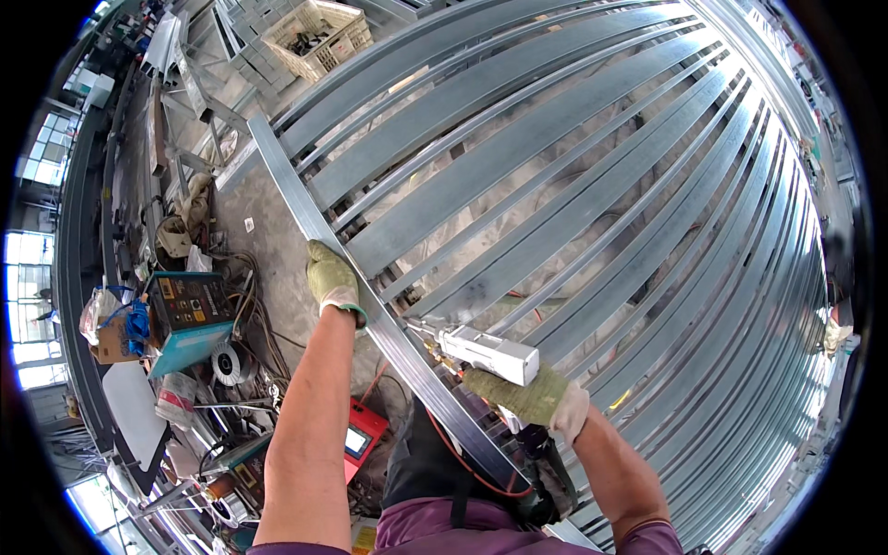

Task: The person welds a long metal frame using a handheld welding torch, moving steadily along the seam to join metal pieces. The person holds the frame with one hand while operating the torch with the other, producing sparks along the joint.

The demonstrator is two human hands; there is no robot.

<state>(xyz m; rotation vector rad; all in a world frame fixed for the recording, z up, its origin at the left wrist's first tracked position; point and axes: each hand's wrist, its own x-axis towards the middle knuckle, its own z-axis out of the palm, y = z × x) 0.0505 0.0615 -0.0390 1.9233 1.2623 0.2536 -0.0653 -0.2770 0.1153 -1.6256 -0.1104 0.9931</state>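
Observation:
My right hand (525, 393), in a green work glove, is closed round a white handheld welding gun (490, 352). The gun's narrow metal nozzle points left and meets, or nearly meets, the inner side of a long silver metal rail (294, 194); actual contact cannot be made out. Further up that rail my gloved left hand (334, 281) is closed over its edge, with the fingertips partly hidden. Flat metal slats (444, 228) and thinner bars run from the rail toward the far right, forming a large grating-like frame.
A teal machine with a dark control panel (192, 302) stands at left, beside a wire spool (228, 363) and tangled cables (264, 324). A red box with a screen (365, 437) sits below the rail. Farther off are a cream crate (319, 42) and metal stands (208, 102).

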